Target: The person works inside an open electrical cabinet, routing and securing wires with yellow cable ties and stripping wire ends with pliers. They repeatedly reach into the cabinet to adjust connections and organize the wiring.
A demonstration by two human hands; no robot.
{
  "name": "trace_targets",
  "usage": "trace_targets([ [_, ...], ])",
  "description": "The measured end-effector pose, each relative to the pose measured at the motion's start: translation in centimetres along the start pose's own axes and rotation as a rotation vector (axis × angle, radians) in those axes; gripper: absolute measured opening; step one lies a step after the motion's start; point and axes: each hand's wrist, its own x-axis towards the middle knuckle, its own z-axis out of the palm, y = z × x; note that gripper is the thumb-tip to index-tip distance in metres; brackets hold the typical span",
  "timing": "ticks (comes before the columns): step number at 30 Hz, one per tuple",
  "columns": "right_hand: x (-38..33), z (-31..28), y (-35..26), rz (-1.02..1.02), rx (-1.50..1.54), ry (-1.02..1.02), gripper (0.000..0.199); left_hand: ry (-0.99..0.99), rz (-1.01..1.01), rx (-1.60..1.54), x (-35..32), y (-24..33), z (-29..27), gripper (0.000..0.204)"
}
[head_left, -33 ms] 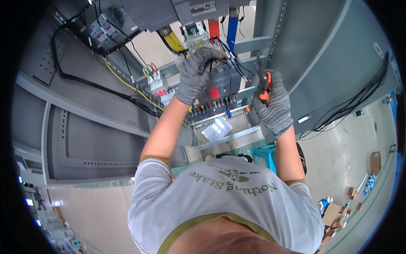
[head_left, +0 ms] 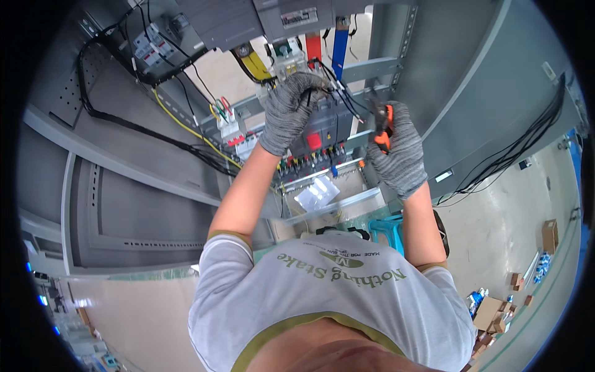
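Note:
My left hand, in a grey knit glove, is closed on a bunch of thin black wires at the top of a dark grey circuit breaker with a red button. My right hand, also gloved, grips an orange-handled cutting tool just right of the breaker, its dark jaws pointing up at the wires. Both hands are raised inside an open grey electrical cabinet. A row of coloured terminals runs below the breaker.
Red and blue bars and a yellow cable hang above the breaker. Small breakers and black cable runs sit upper left. A clear plastic bag, a blue stool and cardboard boxes lie below.

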Motion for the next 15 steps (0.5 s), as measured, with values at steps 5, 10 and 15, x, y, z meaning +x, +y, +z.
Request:
trace_targets([
  [5,2.4,2.2,-2.3,0.045,-0.332,-0.021,0.053,0.075,-0.063,-0.227,0.9,0.0,0.6,0.018],
  [10,2.6,3.9,-4.0,0.183,-0.448,-0.018,0.054,0.144,0.006,-0.213,0.8,0.2,1.3,0.013],
  [15,2.0,4.6,-4.5,0.211,-0.476,0.063,0.051,0.033,-0.033,-0.233,1.0,-0.1,1.0,0.012],
])
